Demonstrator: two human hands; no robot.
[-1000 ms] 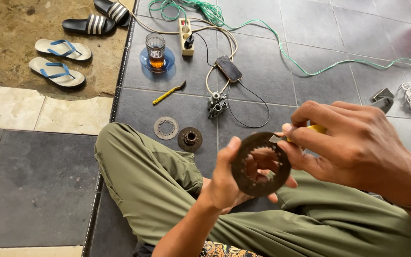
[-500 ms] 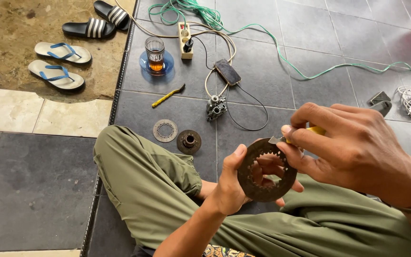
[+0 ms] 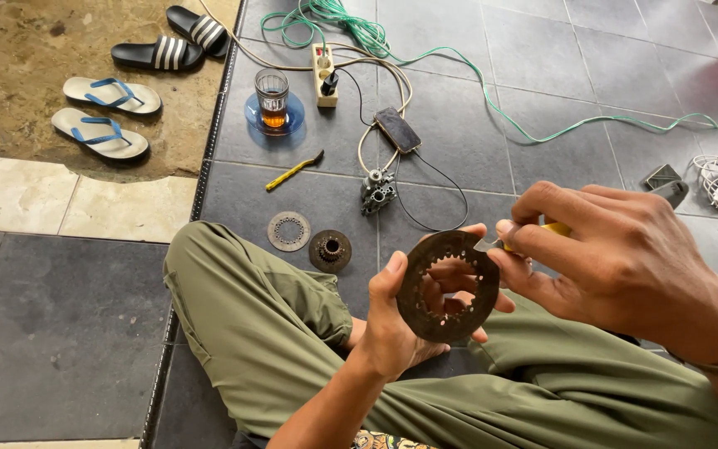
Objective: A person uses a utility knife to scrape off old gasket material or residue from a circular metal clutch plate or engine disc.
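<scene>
The left hand (image 3: 396, 328) is gripping a rusty round toothed metal ring (image 3: 448, 285), while the right hand (image 3: 617, 258) is pinching a small yellow-handled tool (image 3: 552, 229) against it.

The disc (image 3: 448, 287) sits in the left hand (image 3: 396, 320) over the lap, the right hand (image 3: 617, 254) touching its right rim. On the floor (image 3: 60, 333) beyond the knee lie a ring (image 3: 289, 230) and hub (image 3: 330, 249), ring left. Farther back, a glass (image 3: 272, 97) stands left of a power strip (image 3: 324, 75); sandals (image 3: 105, 112) lie far left.
</scene>
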